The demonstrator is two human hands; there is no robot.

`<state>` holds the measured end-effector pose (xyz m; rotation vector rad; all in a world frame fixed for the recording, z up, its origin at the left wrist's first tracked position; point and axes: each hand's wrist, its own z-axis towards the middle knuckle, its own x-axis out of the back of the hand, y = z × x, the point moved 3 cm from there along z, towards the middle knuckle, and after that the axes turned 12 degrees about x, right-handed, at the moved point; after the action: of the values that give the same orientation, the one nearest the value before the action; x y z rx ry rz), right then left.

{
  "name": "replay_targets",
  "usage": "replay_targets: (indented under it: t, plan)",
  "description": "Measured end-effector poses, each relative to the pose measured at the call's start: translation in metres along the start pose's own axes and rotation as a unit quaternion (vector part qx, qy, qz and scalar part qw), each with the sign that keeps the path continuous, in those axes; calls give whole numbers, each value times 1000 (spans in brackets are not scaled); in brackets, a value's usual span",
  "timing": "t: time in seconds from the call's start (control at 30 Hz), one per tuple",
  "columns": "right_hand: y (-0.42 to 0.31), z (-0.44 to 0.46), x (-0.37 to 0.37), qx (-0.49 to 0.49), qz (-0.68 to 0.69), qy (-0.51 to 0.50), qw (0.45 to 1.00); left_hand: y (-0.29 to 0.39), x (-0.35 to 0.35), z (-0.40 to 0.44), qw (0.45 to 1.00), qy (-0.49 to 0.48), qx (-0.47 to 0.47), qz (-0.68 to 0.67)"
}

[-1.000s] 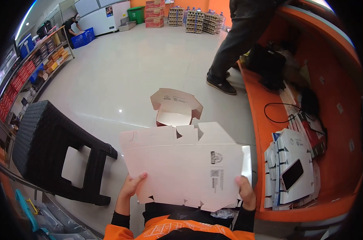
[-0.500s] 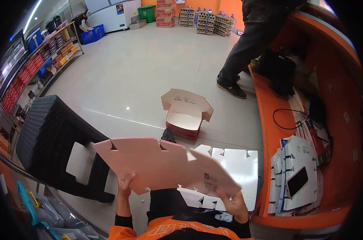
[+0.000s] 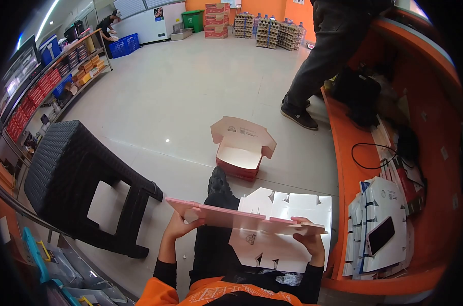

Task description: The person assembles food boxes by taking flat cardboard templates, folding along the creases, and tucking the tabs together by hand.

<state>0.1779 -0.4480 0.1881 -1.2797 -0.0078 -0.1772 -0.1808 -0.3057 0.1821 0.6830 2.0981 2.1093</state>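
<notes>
A flat cardboard box blank (image 3: 231, 215) with a pink edge is held out in front of me, tilted so that it shows almost edge-on. My left hand (image 3: 178, 227) is closed around its left end, thumb on the near side. At the right end, my right hand (image 3: 311, 240) grips it between thumb and fingers. Below it, glossy white box blanks (image 3: 303, 207) with cut notches lie over my lap. Beyond my shoe, a folded box (image 3: 240, 155) with red sides stands on the floor, its lid raised.
A black woven stool (image 3: 63, 168) stands at left. On the orange shelf (image 3: 344, 204) at right are stacked blanks (image 3: 382, 204) and a phone (image 3: 381, 235). A person's leg (image 3: 321, 61) stands beside it. Another person (image 3: 108, 31) bends by a blue crate (image 3: 124, 46).
The held blank has tipped from showing its broad face to nearly edge-on. My left hand has moved right and up; my right hand has risen slightly, its fingers now over the edge.
</notes>
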Motion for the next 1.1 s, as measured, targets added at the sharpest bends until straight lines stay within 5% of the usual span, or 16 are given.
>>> replay_targets:
  t: [0.13,0.23,0.43,0.53,0.57,0.73,0.83,0.9,0.93,1.03,1.1]
  plan:
    - [32,-11,15,-95,-56,18,994,9,3,16,993,-113,0,29]
    - [43,-13,20,-80,-37,12,996,16,2,19,987,-134,76,-46]
    - [29,-6,5,-10,-91,73,993,15,-14,21,972,-58,192,-125]
    - [-24,-4,-21,12,1,96,995,0,-13,30,990,29,46,-128]
    - [-41,-6,-26,48,-71,39,996,6,-12,29,990,54,36,-128]
    - [-90,-20,-71,30,64,-25,997,21,-18,23,982,132,16,-135]
    - [-101,-23,-104,-117,218,-78,966,-6,-48,28,960,153,-11,-236]
    - [-98,-24,-109,-71,142,-137,978,-10,-65,27,911,2,-58,-409]
    - [-96,-23,-109,-16,62,-169,983,-11,-67,28,917,19,-30,-398]
    - [-114,-5,-49,2,25,-2,1000,31,-62,9,952,145,79,-260]
    - [-96,-1,-4,-4,-113,144,983,47,-72,-4,977,89,71,-180]
